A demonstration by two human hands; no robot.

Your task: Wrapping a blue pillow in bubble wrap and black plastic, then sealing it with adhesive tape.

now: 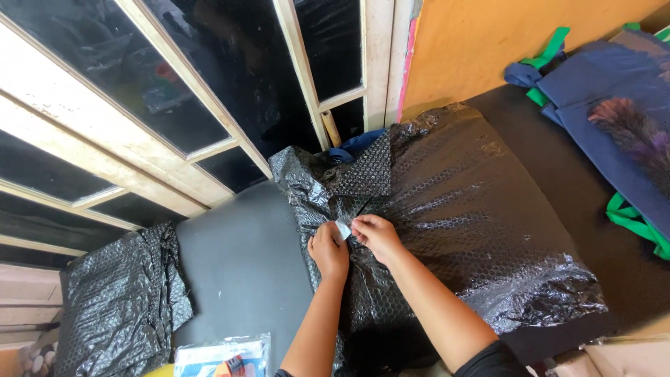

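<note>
I see both hands meet on small white tape piece [343, 229] — it sits on black bubble wrap [460, 209] on dark table [241, 265]. Left hand [329, 250] pinches tape's left end, right hand [375, 234] pinches right end. Tape lies between fingertips, mostly covered — edges hard to see. What's under wrap is hidden

Two hands show, the left hand [328, 250] and the right hand [375, 234], with one small white strip of tape [343, 229] between them. There are two sheets of black bubble wrap: a large one [460, 216] and a smaller crumpled one [118, 300]. One clear plastic packet [223, 356] lies nearby. One dark blue cloth bag with green straps [607, 105] is present.
</note>
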